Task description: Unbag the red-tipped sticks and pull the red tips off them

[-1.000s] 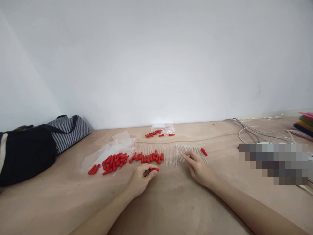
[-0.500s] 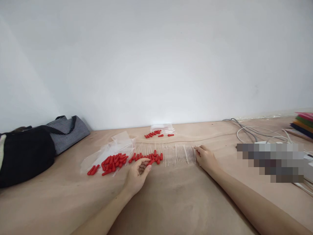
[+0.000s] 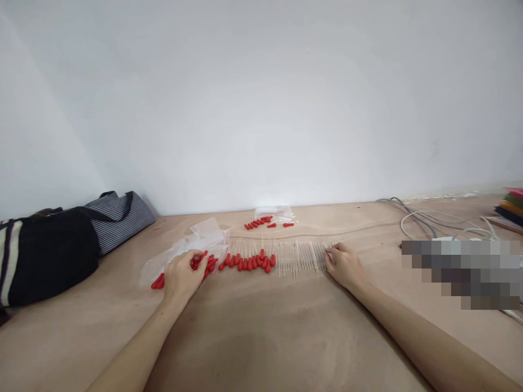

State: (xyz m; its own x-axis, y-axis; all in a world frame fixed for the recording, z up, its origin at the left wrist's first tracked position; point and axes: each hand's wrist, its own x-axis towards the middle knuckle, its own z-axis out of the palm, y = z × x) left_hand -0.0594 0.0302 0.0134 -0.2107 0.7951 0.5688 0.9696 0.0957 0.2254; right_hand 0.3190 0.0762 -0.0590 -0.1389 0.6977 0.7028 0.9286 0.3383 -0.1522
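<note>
A row of clear thin tubes [image 3: 300, 257] lies across the wooden table [image 3: 286, 337], some with red rubber caps [image 3: 251, 263] on their near ends. My left hand [image 3: 182, 276] rests on a loose pile of red caps [image 3: 204, 262] beside a clear plastic bag [image 3: 192, 247], fingers curled over the caps. My right hand [image 3: 343, 264] sits at the right end of the tube row, fingers bent and touching the last tubes.
A smaller group of red caps [image 3: 265, 222] and a small clear bag [image 3: 273, 212] lie near the wall. A black bag [image 3: 44, 256] and a striped bag [image 3: 118, 218] sit at the left. Cables [image 3: 429, 223] and coloured sheets [image 3: 512, 204] are at the right.
My left hand moved left from the capped tubes to the loose cap pile. My right hand slid right to the row's end, and the lone red cap there is no longer visible.
</note>
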